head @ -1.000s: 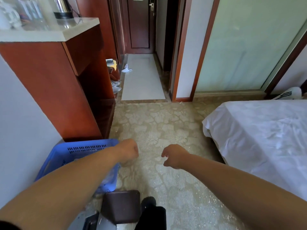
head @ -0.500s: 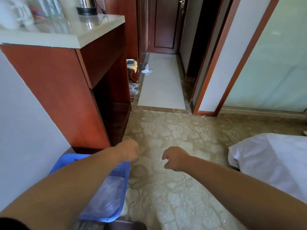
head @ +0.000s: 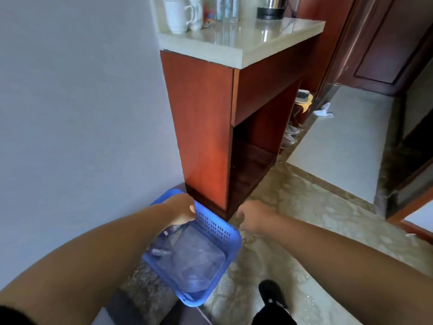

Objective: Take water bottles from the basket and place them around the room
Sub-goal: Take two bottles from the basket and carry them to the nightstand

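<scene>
Basket: blue plastic one (head: 215, 227) with slotted sides, sitting on the floor right at the foot of the wooden cabinet (head: 201, 127), tucked in near the wall (head: 82, 113).

Water bottles: clear ones (head: 199, 263) lying down inside the basket in a bit of a jumble. Pretty blurry, so no clean count, but they cover most of the bottom.

Left hand: this one (head: 180, 207) is dipped in over the basket's far corner, knuckles up, fingers curled downward and the thumb by the slotted wall. Honestly can't tell if it's got hold of a bottle or is just hovering over them, since the fingertips are hidden under the hand itself.

Right hand: off to the side (head: 251, 215), out over the patterned carpet (head: 304, 207) just right of the basket. Fingers loosely curled in, nothing in it, not touching the basket.

Cabinet top: pale stone counter (head: 234, 48) with a white mug (head: 177, 16) at the back left, some clear glasses beside it, and a metal kettle (head: 271, 7) on a black base further along.

Floor stuff: a white slipper (head: 324, 113) out on the pale floor past the cabinet, and the person's own black shoe (head: 271, 293) down at the bottom, on the carpet right of the basket.
</scene>
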`<act>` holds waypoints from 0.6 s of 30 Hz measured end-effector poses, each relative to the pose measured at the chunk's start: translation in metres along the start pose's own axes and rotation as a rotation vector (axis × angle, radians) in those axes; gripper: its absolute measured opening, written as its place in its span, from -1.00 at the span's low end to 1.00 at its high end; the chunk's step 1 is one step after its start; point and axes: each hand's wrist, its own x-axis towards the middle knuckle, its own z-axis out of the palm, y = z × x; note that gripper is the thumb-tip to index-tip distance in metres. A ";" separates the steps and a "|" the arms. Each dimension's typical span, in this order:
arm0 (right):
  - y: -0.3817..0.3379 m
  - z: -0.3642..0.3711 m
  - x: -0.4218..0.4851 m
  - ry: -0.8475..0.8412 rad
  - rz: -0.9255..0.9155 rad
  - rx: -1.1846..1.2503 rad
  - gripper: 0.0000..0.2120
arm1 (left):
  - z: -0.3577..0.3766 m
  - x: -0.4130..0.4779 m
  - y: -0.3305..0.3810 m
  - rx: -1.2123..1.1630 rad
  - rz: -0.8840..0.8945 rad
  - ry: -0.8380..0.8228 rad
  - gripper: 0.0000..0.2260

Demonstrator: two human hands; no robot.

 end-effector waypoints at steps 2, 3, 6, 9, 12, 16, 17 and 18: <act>-0.006 -0.004 0.024 -0.034 -0.115 -0.057 -0.69 | -0.002 0.003 -0.014 -0.035 -0.082 0.016 -0.79; -0.009 -0.007 0.036 -0.061 -0.170 -0.089 -0.68 | -0.003 0.004 -0.019 -0.056 -0.126 0.021 -0.79; -0.012 -0.017 0.071 -0.124 -0.300 -0.158 -0.66 | -0.002 0.015 -0.028 -0.111 -0.256 0.051 -0.77; -0.007 -0.029 0.106 -0.154 -0.413 -0.175 -0.66 | -0.003 0.027 -0.026 -0.186 -0.359 0.074 -0.76; 0.003 -0.044 0.140 -0.185 -0.489 -0.193 -0.63 | -0.006 0.042 -0.017 -0.261 -0.451 0.114 -0.74; 0.010 -0.065 0.180 -0.232 -0.553 -0.242 -0.63 | -0.010 0.057 -0.001 -0.360 -0.528 0.149 -0.75; 0.010 -0.069 0.188 -0.242 -0.577 -0.270 -0.63 | -0.010 0.059 0.002 -0.378 -0.546 0.149 -0.75; 0.009 -0.072 0.196 -0.250 -0.602 -0.302 -0.62 | -0.008 0.061 0.004 -0.397 -0.570 0.144 -0.76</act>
